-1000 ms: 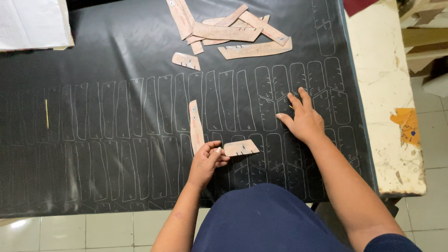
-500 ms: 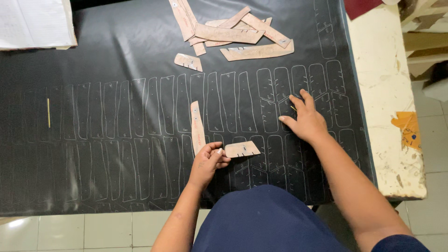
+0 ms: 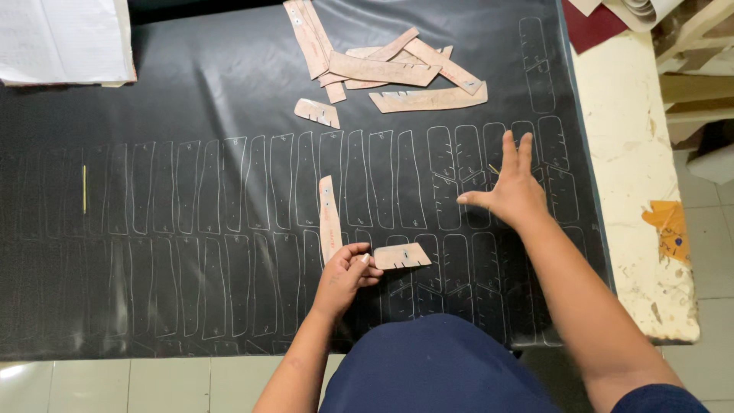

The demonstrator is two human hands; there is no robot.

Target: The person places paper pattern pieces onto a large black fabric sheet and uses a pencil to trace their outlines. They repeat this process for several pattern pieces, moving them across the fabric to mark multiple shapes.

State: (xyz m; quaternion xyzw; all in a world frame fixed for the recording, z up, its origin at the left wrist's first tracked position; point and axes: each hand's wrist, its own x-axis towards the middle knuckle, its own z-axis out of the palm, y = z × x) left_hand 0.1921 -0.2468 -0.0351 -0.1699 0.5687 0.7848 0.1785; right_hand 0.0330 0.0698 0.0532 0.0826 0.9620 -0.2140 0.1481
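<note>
My left hand pinches two tan cardboard templates: a long narrow strip pointing away from me and a short wedge-shaped piece pointing right. Both lie over a black sheet covered with rows of pale traced outlines. My right hand hovers flat over the sheet to the right, fingers spread, holding nothing; a small thin stick lies just beside its fingers.
A pile of tan templates lies at the far middle of the sheet, with one small piece apart. White papers sit far left. A worn white table edge runs on the right. A thin yellow stick lies at left.
My right hand has lifted from its pressed-down spot and shifted slightly away and rightward, fingers spreading. The left hand keeps hold of both templates in place.
</note>
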